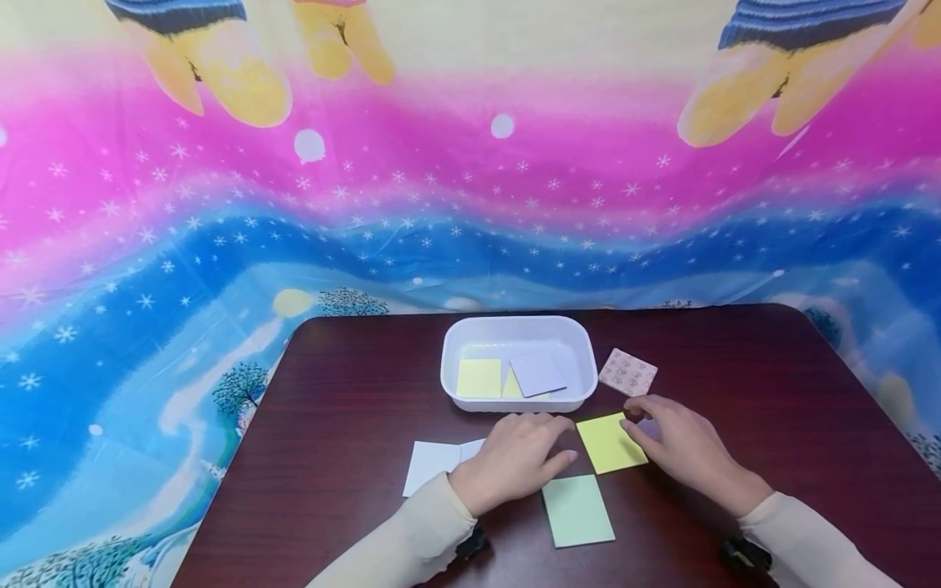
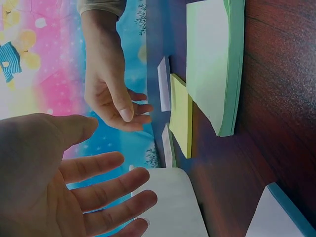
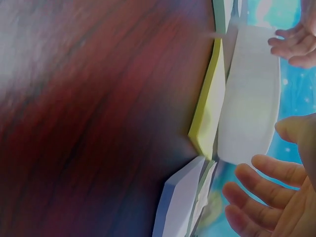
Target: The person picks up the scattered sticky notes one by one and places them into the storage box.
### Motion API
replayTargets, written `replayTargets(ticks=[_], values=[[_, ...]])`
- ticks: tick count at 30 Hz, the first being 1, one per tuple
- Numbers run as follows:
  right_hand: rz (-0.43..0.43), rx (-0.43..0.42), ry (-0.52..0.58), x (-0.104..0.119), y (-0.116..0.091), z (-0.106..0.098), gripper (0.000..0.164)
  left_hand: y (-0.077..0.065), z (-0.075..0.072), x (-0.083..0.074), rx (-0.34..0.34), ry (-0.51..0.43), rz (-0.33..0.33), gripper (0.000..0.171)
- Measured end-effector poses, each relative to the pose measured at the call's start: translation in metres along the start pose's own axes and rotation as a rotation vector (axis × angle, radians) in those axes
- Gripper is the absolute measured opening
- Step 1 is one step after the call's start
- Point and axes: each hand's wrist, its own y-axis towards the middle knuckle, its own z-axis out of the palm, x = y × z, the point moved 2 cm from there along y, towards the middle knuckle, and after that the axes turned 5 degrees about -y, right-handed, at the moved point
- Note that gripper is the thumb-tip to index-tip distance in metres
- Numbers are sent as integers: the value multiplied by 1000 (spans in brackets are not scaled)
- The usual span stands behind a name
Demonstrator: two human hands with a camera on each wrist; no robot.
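Note:
My left hand (image 1: 515,457) hovers over the table in front of the tub, fingers relaxed and holding nothing. Close to its fingertips lies a yellow sticky note pad (image 1: 606,443). On the far side of that pad is my right hand (image 1: 691,451), loosely bent and empty in the right wrist view. A lavender pad (image 3: 180,197) lies beneath the right hand, mostly hidden in the head view. Nearer to me is a pale green pad (image 1: 579,513). White pads (image 1: 430,467) lie left of the left hand, partly covered by it.
A white plastic tub (image 1: 518,403) stands at the back middle of the dark wooden table (image 1: 331,392). Inside it are a pale yellow pad (image 1: 478,378), a lavender pad (image 1: 538,373) and another yellow piece beneath. Right of the tub lies a pink patterned pad (image 1: 628,372). A printed cloth hangs behind.

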Motion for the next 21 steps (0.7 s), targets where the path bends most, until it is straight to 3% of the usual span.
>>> replayTargets(ticks=[21], values=[[45,29,20,-25,9,3,37,13,7,-7,-7,13,23,40]])
